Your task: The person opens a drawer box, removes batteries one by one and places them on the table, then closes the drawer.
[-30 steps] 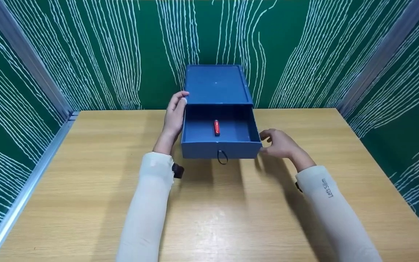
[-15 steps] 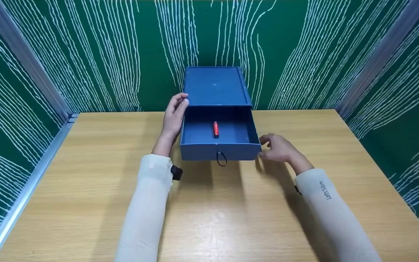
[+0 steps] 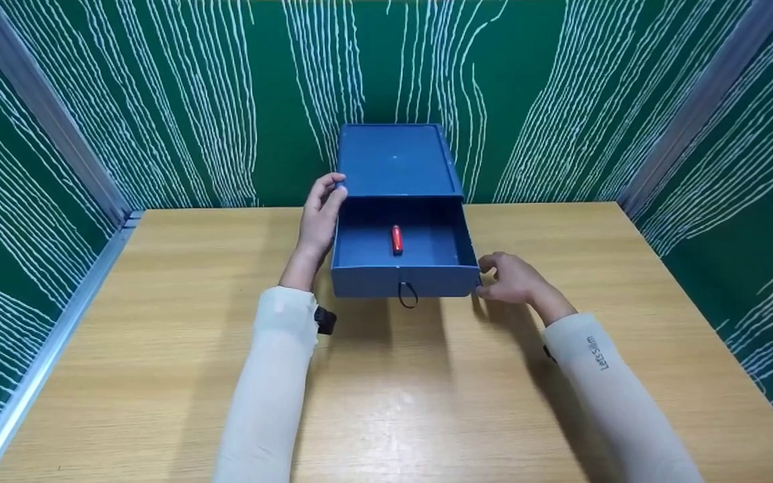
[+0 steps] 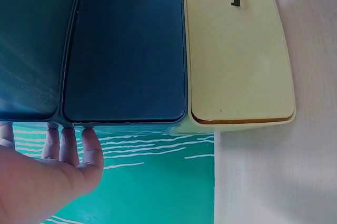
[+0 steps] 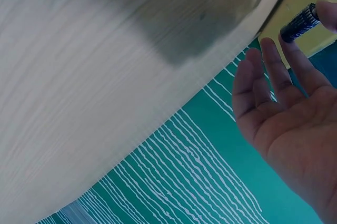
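A blue drawer cabinet [image 3: 393,161] stands against the back wall with its top drawer [image 3: 366,283] pulled out. A red battery [image 3: 396,240] lies inside that drawer. My left hand [image 3: 318,218] rests against the cabinet's left side near the top front corner. In the left wrist view its fingertips [image 4: 90,135] touch the side, extended. Beside the drawer's right front corner, my right hand [image 3: 512,278] pinches a dark battery [image 5: 300,22] between thumb and index finger. The other fingers are loosely bent. That battery is mostly hidden in the head view.
Below the open drawer sit a shut blue drawer [image 4: 126,50] with a white pull loop and a shut yellow drawer [image 4: 239,55] with a black one. A black loop [image 3: 408,295] hangs from the open drawer. Green walls [image 3: 527,67] with white lines surround the wooden table [image 3: 386,416].
My right hand has lowered slightly beside the drawer. My left hand stays against the cabinet, and the red battery stays in the drawer. The head view has shifted a little.
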`<state>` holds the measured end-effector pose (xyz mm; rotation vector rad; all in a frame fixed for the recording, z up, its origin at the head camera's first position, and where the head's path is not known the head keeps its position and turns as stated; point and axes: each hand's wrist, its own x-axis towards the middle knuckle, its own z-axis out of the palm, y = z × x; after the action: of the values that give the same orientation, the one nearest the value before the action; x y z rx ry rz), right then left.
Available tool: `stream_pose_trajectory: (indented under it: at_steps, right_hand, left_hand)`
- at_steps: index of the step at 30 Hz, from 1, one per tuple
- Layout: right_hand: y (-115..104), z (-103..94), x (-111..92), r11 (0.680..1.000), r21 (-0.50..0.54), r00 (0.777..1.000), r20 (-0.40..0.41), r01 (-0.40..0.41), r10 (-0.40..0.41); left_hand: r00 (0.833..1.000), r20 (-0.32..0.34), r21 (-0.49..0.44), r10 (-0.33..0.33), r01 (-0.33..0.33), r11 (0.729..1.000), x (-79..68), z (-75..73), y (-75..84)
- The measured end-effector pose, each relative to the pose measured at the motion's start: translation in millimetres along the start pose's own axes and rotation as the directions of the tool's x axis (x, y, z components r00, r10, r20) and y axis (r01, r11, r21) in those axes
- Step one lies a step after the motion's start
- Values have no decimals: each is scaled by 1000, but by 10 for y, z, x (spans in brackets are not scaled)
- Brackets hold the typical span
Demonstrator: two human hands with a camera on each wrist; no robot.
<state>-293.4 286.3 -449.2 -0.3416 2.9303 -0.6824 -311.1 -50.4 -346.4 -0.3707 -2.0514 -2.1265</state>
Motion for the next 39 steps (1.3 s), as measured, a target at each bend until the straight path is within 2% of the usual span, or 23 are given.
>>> stream_pose_trajectory:
  at_steps: [7,18,25,28,31,39]
  right_hand:
    - [25,46,-6,999,-38,1000,7,7,-7]
    - [53,83,20,997,-62,995,82,-50,55]
    - [47,74,16,996,-62,992,103,-71,77]
    - [47,73,11,995,-58,991,108,-77,83]
    - [52,75,10,994,-70,990,109,-83,90]
    - [73,77,14,994,-99,995,89,-40,49]
  left_hand:
    - [1000,0,-2,12,-12,1000,4,-8,-27]
    - [1000,-4,-4,-6,5,1000,7,-29,-30]
    - [1000,-10,13,17,-17,1000,102,-50,-214]
    - [1000,-16,27,23,-22,999,113,-51,-243]
    - [1000,-14,38,26,-26,999,111,-45,-215]
    - [998,2,120,-56,56,991,2,-8,36]
